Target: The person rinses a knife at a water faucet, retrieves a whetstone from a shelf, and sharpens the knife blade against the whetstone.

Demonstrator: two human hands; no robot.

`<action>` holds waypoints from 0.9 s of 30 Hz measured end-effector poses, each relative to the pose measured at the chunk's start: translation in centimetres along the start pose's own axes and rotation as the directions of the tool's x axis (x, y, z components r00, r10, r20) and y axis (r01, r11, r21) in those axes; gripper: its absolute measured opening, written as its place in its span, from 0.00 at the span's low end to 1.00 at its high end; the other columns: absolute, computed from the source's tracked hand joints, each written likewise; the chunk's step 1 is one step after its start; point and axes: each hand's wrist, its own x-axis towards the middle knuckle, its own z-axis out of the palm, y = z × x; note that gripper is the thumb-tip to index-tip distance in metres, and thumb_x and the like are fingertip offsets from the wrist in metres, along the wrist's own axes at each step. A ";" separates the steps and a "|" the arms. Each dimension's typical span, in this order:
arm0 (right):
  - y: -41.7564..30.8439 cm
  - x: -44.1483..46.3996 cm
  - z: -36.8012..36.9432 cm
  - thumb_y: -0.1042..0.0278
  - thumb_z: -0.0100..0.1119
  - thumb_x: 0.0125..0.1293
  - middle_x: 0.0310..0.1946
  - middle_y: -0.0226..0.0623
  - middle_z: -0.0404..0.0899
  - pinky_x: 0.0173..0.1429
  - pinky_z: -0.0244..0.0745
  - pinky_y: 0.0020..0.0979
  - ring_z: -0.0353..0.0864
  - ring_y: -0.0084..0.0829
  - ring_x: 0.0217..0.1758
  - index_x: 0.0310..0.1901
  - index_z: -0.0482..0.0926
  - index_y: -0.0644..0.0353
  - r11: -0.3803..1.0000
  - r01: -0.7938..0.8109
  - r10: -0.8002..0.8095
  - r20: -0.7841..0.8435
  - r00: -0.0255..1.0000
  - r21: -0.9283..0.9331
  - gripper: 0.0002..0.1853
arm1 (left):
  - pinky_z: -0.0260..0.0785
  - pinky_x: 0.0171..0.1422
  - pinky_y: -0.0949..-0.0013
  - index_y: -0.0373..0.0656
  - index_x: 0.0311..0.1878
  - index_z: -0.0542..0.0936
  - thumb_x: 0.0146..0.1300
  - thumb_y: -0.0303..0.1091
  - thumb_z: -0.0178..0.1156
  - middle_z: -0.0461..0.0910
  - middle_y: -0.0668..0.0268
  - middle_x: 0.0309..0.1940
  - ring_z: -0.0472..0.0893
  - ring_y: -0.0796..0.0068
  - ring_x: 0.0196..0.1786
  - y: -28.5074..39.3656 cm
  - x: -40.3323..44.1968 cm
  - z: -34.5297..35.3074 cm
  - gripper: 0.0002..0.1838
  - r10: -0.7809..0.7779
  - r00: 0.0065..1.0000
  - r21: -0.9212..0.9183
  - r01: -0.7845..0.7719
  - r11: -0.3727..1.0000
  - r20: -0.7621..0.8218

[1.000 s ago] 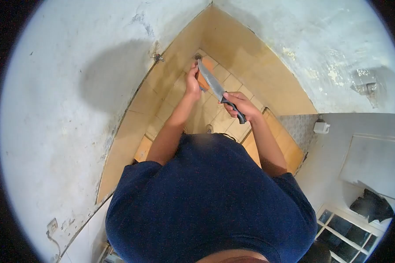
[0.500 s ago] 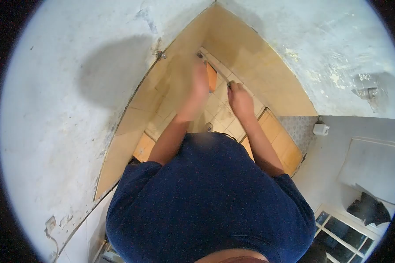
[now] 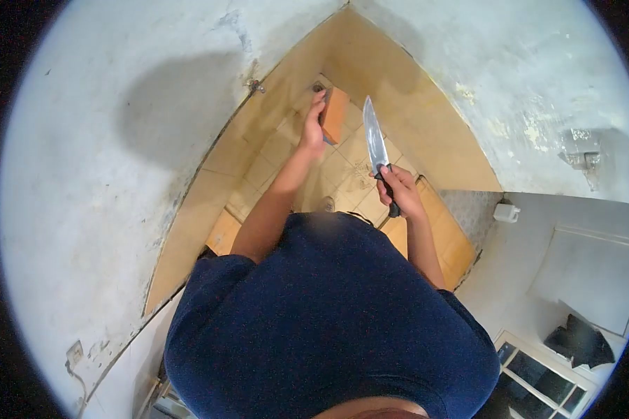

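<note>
My left hand (image 3: 313, 129) grips an orange block (image 3: 334, 115) with a darker grey layer along its left side and lower end. Black is the handle of the knife (image 3: 376, 138) in my right hand (image 3: 402, 190); its wide metal blade points up and slightly left. A gap separates the blade from the block, with the knife on the right. Both hands are held out in front of my body, above a tiled floor (image 3: 339, 167).
Tan tiled walls meet in a corner ahead, with a metal tap (image 3: 256, 86) on the left one. Orange tiled surfaces (image 3: 437, 227) lie at both sides. A white jug (image 3: 507, 213) hangs at the right, above a paned window (image 3: 538, 373).
The knife, earlier lying along the block, has moved right and back toward my body, away from it. My left hand, blurred half a second ago, now shows clearly with the block's orange face.
</note>
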 end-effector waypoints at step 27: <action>-2.0 2.0 2.6 0.65 0.48 0.74 0.24 0.38 0.73 0.23 0.70 0.36 0.76 0.33 0.22 0.46 0.72 0.67 0.490 0.227 -0.133 0.185 0.974 -0.842 0.12 | 0.65 0.61 0.62 0.47 0.61 0.65 0.74 0.42 0.40 0.70 0.63 0.53 0.70 0.70 0.58 1.9 -1.7 0.0 0.17 0.101 0.937 0.244 -0.017 0.970 -0.336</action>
